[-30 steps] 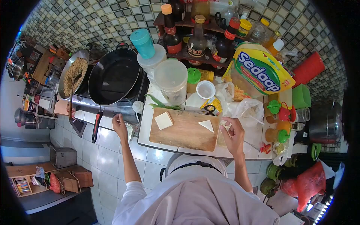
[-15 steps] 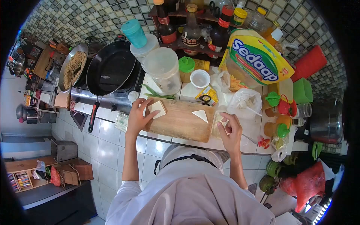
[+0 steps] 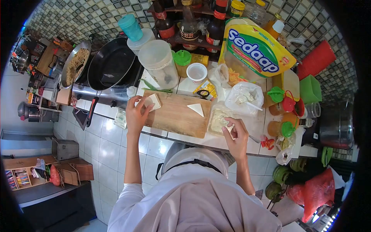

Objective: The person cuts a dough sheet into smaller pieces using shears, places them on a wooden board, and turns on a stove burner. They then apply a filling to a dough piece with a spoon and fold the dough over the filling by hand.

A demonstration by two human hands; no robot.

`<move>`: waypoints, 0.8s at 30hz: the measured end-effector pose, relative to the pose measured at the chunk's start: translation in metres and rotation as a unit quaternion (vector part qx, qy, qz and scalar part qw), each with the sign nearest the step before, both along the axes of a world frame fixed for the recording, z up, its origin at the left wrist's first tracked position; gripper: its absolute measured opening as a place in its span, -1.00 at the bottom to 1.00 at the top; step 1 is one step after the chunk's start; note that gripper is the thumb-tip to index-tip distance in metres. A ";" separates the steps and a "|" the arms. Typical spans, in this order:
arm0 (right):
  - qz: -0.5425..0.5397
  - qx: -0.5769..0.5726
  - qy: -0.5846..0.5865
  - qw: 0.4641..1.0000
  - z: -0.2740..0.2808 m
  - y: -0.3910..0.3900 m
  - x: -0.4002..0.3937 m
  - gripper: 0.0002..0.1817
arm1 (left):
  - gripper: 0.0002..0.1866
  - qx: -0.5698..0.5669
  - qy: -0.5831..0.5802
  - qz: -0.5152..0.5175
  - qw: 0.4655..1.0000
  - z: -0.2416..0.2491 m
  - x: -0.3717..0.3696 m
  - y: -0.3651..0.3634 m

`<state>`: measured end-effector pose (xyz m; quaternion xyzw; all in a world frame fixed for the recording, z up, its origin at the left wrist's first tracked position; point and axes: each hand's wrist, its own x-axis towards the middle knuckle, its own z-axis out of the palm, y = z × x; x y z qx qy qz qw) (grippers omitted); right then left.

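Note:
A stack of pale square sheets (image 3: pixel 154 102) lies at the left end of the wooden cutting board (image 3: pixel 176 116). My left hand (image 3: pixel 136 114) rests at the stack's left edge, thumb and fingers apart around its corner. One white triangle (image 3: pixel 196 109) lies flat near the board's right end. My right hand (image 3: pixel 236 135) is over the right edge of a clear tub of pale paste (image 3: pixel 220 120), with thumb and fingers drawn together; whatever lies between them is too small to make out.
Behind the board stand a tall clear container (image 3: pixel 158 63), a white cup (image 3: pixel 196 72) and scissors (image 3: pixel 203 93). A plastic bag of white powder (image 3: pixel 244 98) is right of them. A black pan (image 3: pixel 111 63) sits on the stove at left.
The whole view has shifted, so the counter appears slightly higher and further left. My right hand now sits lower relative to the tub, showing more of the paste. My left hand stays at the stack.

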<state>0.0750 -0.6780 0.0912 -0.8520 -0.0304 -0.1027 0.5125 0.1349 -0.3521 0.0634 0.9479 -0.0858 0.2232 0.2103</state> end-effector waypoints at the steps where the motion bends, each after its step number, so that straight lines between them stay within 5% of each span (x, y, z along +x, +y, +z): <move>1: 0.001 0.000 -0.001 1.000 -0.001 -0.002 -0.001 -0.68 | -0.68 0.009 -0.015 0.008 1.000 0.002 -0.001 -0.002; 10: -0.029 -0.039 0.041 0.998 0.005 -0.021 -0.012 -0.71 | -0.85 -0.117 -0.021 0.033 0.992 -0.001 -0.004 -0.006; 12: -0.100 -0.249 -0.081 0.960 0.008 -0.032 -0.015 -0.70 | -0.87 -0.183 -0.004 0.040 0.982 0.002 -0.005 -0.011; 14: -0.116 -0.304 -0.040 0.945 0.016 -0.041 -0.018 -0.67 | -0.87 -0.360 0.028 0.064 0.930 0.008 -0.005 -0.015; 15: -0.134 -0.356 0.002 0.925 0.018 -0.047 -0.021 -0.64 | -0.87 -0.362 0.028 0.063 0.929 0.011 -0.004 -0.018; 17: -0.115 -0.358 0.049 0.925 0.008 -0.065 -0.028 -0.56 | -0.84 -0.537 0.025 0.030 0.843 0.016 -0.001 -0.024; 24: -0.061 -0.271 0.198 0.940 -0.011 -0.087 -0.031 -0.49 | -0.85 -0.599 0.157 -0.013 0.785 0.022 -0.004 -0.046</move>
